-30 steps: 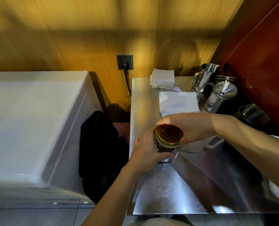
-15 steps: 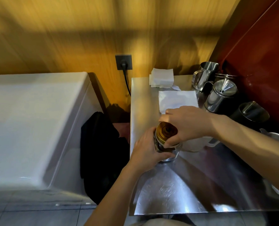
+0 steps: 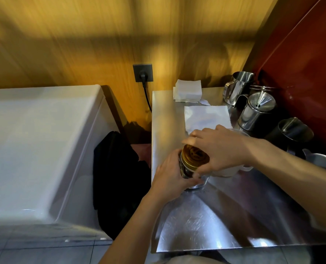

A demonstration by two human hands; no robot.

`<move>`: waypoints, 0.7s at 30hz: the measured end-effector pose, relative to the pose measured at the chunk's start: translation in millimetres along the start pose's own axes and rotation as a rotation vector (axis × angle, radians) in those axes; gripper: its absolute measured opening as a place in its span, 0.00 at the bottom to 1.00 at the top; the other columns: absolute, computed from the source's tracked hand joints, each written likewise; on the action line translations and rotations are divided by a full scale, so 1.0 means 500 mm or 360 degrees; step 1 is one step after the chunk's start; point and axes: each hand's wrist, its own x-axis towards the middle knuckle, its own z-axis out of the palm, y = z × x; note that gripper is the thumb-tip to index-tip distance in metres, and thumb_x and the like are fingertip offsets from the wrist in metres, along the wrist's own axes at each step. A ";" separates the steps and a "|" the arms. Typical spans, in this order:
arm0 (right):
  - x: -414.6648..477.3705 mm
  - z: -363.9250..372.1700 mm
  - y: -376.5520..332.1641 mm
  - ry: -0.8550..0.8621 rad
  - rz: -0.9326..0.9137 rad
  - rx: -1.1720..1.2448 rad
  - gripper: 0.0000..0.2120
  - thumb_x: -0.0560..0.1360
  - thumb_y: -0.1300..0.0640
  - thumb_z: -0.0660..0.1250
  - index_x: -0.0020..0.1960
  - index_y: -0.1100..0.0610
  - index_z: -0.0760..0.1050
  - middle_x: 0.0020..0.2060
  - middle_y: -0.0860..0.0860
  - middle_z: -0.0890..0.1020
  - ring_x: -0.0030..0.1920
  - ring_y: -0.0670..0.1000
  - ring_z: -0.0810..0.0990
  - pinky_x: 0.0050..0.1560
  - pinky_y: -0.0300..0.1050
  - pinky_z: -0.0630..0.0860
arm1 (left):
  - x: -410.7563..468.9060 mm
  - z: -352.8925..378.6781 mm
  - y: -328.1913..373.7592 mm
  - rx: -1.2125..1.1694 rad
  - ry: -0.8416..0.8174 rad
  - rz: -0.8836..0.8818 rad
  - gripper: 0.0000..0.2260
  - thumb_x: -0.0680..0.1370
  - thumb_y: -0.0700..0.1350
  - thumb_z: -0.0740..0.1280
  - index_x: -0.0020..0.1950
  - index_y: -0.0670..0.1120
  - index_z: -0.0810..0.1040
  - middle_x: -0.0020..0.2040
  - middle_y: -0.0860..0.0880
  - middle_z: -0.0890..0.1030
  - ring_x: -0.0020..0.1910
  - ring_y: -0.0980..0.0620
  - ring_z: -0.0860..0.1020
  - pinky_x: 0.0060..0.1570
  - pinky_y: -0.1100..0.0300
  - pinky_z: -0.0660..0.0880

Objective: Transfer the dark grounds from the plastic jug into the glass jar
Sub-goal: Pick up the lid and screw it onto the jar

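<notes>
the right hand [image 3: 218, 149] hides most of the plastic jug [image 3: 232, 171] (contents unseen), and its fingertips blur.

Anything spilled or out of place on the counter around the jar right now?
Nothing stands out. The left hand holds the glass jar upright, the right hand grips its gold lid, and the steel counter shows no spilled grounds.

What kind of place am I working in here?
Probably a café or drinks-prep counter: a stainless steel worktop, shiny steel milk pitchers with a lidded steel pot by the red wall, and a stack of white paper napkins.
</notes>
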 end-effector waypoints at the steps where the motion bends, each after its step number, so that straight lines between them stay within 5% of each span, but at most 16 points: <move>1: 0.000 0.001 0.002 -0.0033 -0.0093 0.0025 0.35 0.67 0.35 0.66 0.68 0.47 0.59 0.59 0.47 0.70 0.56 0.50 0.70 0.57 0.51 0.68 | 0.001 0.001 0.000 -0.0002 -0.0001 -0.0006 0.35 0.60 0.62 0.75 0.61 0.61 0.61 0.55 0.59 0.72 0.55 0.56 0.73 0.55 0.54 0.73; 3: 0.000 0.007 -0.006 0.0073 -0.0126 -0.0005 0.31 0.68 0.39 0.67 0.66 0.48 0.61 0.55 0.48 0.72 0.53 0.51 0.72 0.52 0.49 0.69 | 0.001 0.001 -0.002 -0.0009 0.0002 -0.0004 0.35 0.60 0.60 0.76 0.60 0.62 0.61 0.53 0.61 0.71 0.54 0.57 0.73 0.54 0.56 0.73; 6: 0.002 0.002 -0.016 0.0286 0.0049 -0.0149 0.34 0.66 0.27 0.57 0.59 0.53 0.65 0.44 0.48 0.76 0.42 0.53 0.77 0.41 0.48 0.71 | 0.000 0.000 -0.005 -0.0029 -0.0009 0.0020 0.33 0.61 0.57 0.77 0.59 0.62 0.63 0.53 0.60 0.72 0.53 0.56 0.74 0.52 0.54 0.74; 10: -0.001 0.004 -0.007 0.0134 -0.0151 -0.0004 0.32 0.67 0.34 0.65 0.65 0.48 0.62 0.53 0.47 0.73 0.50 0.50 0.72 0.48 0.48 0.69 | 0.002 0.000 -0.003 -0.0037 -0.0004 0.0000 0.33 0.59 0.62 0.75 0.56 0.68 0.60 0.51 0.67 0.70 0.53 0.61 0.73 0.51 0.62 0.72; 14: -0.003 0.003 -0.013 0.0331 0.0035 -0.0236 0.34 0.67 0.28 0.57 0.60 0.53 0.66 0.44 0.49 0.77 0.39 0.53 0.76 0.36 0.47 0.72 | 0.003 0.003 -0.008 -0.0038 -0.0024 -0.0023 0.34 0.58 0.62 0.74 0.59 0.66 0.61 0.50 0.70 0.70 0.51 0.63 0.72 0.50 0.61 0.73; 18: -0.009 0.006 0.003 0.0191 -0.0217 -0.0107 0.32 0.68 0.31 0.59 0.67 0.46 0.62 0.55 0.48 0.74 0.51 0.51 0.73 0.49 0.49 0.72 | 0.006 -0.001 -0.008 -0.0135 -0.0068 -0.0015 0.35 0.59 0.60 0.77 0.60 0.64 0.62 0.56 0.62 0.73 0.57 0.59 0.73 0.57 0.52 0.74; 21: -0.010 0.013 0.012 0.0126 -0.0372 -0.0082 0.28 0.72 0.39 0.62 0.69 0.45 0.61 0.57 0.50 0.73 0.52 0.51 0.72 0.48 0.50 0.75 | 0.014 -0.020 -0.017 -0.0207 -0.0251 -0.0020 0.37 0.60 0.55 0.79 0.63 0.59 0.64 0.59 0.56 0.74 0.60 0.56 0.74 0.60 0.49 0.74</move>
